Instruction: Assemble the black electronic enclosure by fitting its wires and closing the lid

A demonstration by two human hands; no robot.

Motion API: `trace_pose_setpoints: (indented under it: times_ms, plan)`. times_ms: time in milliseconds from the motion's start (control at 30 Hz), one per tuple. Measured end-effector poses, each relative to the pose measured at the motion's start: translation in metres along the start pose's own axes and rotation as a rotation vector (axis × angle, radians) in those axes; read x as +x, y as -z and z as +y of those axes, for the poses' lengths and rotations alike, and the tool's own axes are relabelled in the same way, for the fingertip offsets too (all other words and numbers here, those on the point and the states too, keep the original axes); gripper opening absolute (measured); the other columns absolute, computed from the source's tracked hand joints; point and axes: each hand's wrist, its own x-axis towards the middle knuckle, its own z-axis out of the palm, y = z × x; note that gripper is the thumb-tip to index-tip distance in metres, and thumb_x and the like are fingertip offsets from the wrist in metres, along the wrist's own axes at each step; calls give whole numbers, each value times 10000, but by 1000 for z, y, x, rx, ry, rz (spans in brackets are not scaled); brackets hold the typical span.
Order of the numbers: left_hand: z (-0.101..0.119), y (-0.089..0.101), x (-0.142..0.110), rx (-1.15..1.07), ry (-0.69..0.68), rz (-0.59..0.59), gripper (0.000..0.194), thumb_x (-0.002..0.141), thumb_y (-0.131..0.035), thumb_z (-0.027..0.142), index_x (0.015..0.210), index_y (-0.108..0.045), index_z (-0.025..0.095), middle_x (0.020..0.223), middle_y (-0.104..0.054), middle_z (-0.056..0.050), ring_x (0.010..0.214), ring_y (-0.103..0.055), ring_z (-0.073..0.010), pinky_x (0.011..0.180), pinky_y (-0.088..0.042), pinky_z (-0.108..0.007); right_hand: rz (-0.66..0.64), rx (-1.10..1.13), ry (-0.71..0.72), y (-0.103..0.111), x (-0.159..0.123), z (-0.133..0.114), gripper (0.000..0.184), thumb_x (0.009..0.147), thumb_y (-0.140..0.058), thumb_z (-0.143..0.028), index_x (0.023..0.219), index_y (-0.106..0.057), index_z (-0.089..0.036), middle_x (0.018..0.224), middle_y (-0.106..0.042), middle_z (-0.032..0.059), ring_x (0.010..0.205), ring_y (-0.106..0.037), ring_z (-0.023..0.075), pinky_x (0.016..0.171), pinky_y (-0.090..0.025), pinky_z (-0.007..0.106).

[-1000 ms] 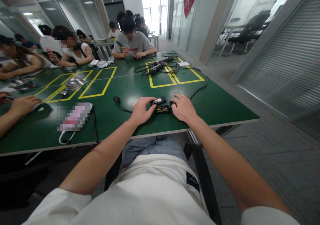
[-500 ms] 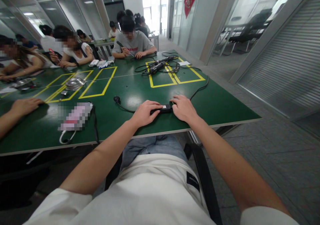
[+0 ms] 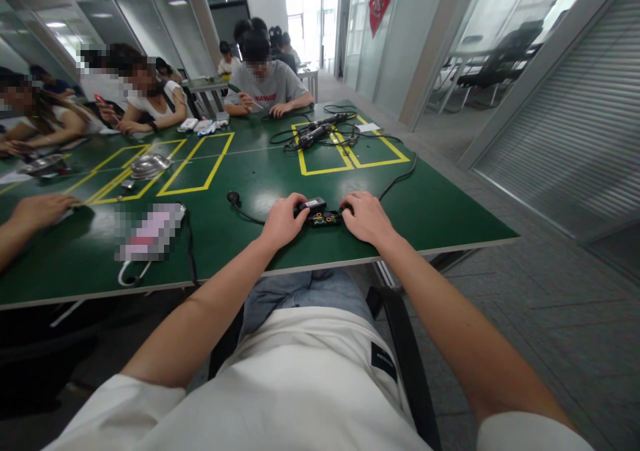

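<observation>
My left hand pinches a small black cover with a white label, holding it just behind an opened black box. Coloured wires and round orange-ringed parts show inside the box, which lies on the green table near its front edge. Closed at the box's right end, my right hand grips the black cable there; its fingertips are partly hidden. From the left side a cord runs to a black plug, while the cable on the other side curves away to the back right.
On the green table, black tools with tangled cords lie inside yellow tape outlines. A pink pouch with a strap sits to the left, and metal parts stand behind it. A co-worker's hand rests at far left; other people sit across.
Half a second ago the cover lay on the box, hiding the wires. Now my left hand has lifted it off toward the back again. My right hand's fingers have curled in more.
</observation>
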Motion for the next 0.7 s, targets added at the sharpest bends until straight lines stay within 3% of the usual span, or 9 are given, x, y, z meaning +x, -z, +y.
trace_pose_setpoints:
  times_ms: [100, 167, 333, 567, 700]
  plan:
    - [5, 2, -1, 56, 20, 11, 149, 1062, -628, 254, 1136, -753, 218, 1244, -797, -117, 1191, -719, -305, 1083, -569, -463, -4, -23, 18, 2, -1, -2, 334, 1068, -517, -282, 969, -822, -189, 1173, -796, 185, 1146, -661, 348, 973, -508, 451]
    - [12, 5, -4, 107, 35, 14, 190, 1092, -594, 309, 1054, -753, 211, 1247, -777, -145, 1217, -699, -326, 1086, -545, -480, -7, -38, 29, 2, -2, -3, 357, 1087, -528, -341, 895, -793, -201, 1099, -784, 177, 1097, -654, 343, 933, -493, 440]
    - [27, 9, -8, 212, 48, -101, 386, 1101, -608, 469, 844, -735, 211, 969, -777, -140, 1024, -729, -342, 956, -527, -474, -23, -59, 39, 2, -2, -5, 346, 1089, -585, -410, 877, -759, -200, 1029, -763, 161, 1022, -669, 327, 864, -459, 410]
    - [33, 11, -9, 271, 119, -151, 397, 1125, -567, 514, 976, -756, 199, 967, -805, -141, 929, -758, -329, 762, -495, -393, -26, -49, 14, 4, -3, -5, 327, 1105, -596, -444, 928, -741, -210, 1042, -763, 123, 921, -702, 283, 816, -449, 369]
    - [30, 12, -8, 275, 135, -152, 418, 1157, -496, 494, 995, -757, 209, 1013, -817, -138, 944, -763, -324, 740, -489, -385, -33, -39, 22, 5, -4, -5, 356, 1156, -468, -354, 1009, -758, -208, 1071, -778, 125, 979, -720, 285, 845, -465, 361]
